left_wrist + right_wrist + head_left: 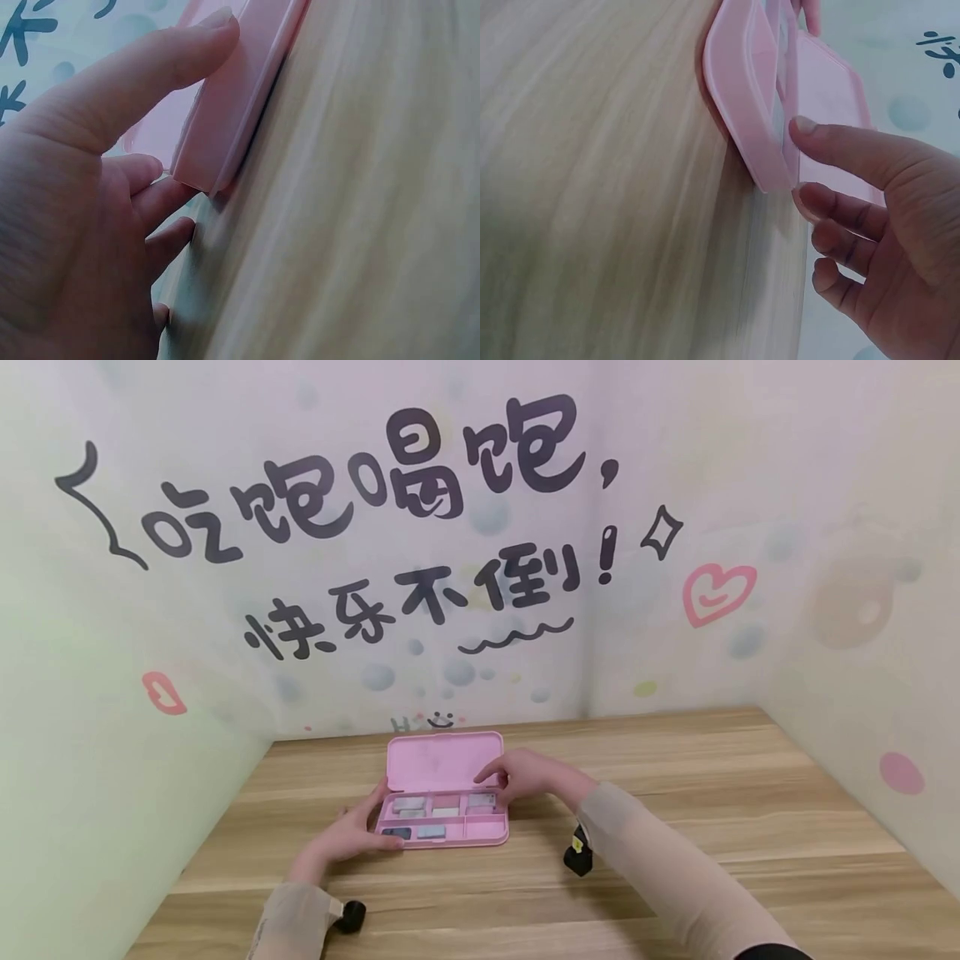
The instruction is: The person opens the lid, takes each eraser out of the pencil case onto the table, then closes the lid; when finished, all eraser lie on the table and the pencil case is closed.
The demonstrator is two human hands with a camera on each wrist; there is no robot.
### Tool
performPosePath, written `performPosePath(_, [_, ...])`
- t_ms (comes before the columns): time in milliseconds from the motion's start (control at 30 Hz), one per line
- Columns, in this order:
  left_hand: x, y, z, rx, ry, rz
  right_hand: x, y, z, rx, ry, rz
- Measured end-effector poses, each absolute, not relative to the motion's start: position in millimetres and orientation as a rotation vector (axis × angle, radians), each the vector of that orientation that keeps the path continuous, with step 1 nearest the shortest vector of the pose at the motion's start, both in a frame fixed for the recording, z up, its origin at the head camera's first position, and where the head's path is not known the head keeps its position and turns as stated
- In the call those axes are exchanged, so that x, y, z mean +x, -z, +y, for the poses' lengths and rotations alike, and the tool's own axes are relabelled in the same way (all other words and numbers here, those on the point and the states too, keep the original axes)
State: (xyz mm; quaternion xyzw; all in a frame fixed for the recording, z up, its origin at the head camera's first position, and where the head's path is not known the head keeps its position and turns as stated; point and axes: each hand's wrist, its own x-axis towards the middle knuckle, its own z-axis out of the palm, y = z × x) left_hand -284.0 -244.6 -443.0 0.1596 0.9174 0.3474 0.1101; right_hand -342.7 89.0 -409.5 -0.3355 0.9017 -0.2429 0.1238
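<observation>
A pink hinged compartment case (450, 842) lies on the table with its lid (442, 762) raised at the back. Its back row holds pale grey blocks (408, 807), a pink-and-white block (446, 805) and more pale pieces (482, 801). In front lie a dark block (397, 833) and a light blue-grey block (431, 832). My left hand (348, 835) grips the case's left end, thumb along the front, fingers behind. At the right end, my right hand (525, 777) has its index finger over the back right compartment. In the right wrist view its thumb (847, 146) is by the rim, other fingers loosely bent.
The wood-grain table (480, 902) is bounded by a printed back wall (420, 543) with large black characters, plus a wall (67, 777) on the left and another (847, 710) on the right. A small black device (577, 852) is at the right wrist, another (350, 917) at the left.
</observation>
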Motion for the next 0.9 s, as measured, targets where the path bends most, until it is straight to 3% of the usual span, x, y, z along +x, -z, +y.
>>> performPosePath(900, [-286, 446, -245, 0.478, -1.003, 2.713, -338, 414, 67, -0.941, 0.525, 2.638])
